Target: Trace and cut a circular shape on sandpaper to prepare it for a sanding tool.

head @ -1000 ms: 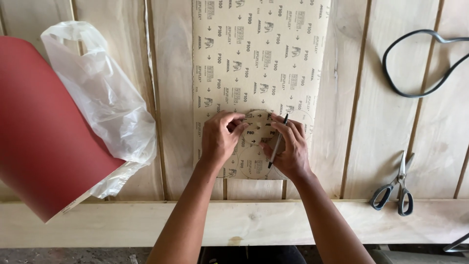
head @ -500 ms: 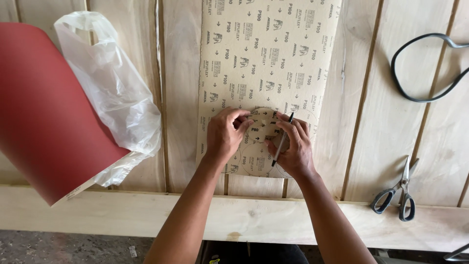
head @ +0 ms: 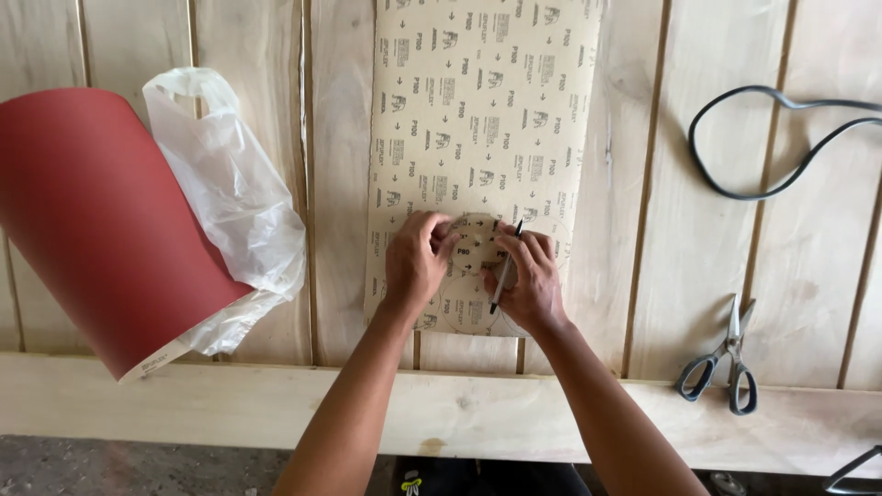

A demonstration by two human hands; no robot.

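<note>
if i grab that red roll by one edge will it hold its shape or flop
The red roll is a thin sheet curled loosely into a cone, so it would probably bend and partly uncurl. It looks light for its size. Its round side rests on the table, so a push may roll it in an arc.

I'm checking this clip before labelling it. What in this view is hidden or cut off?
Head view only:
- Round disc: edges covered by the left hand and right hand.
- Pen tip: too small to tell if it touches the sandpaper sheet.
- Red roll: cut by the left edge.
- Black cable: runs off right.
</note>
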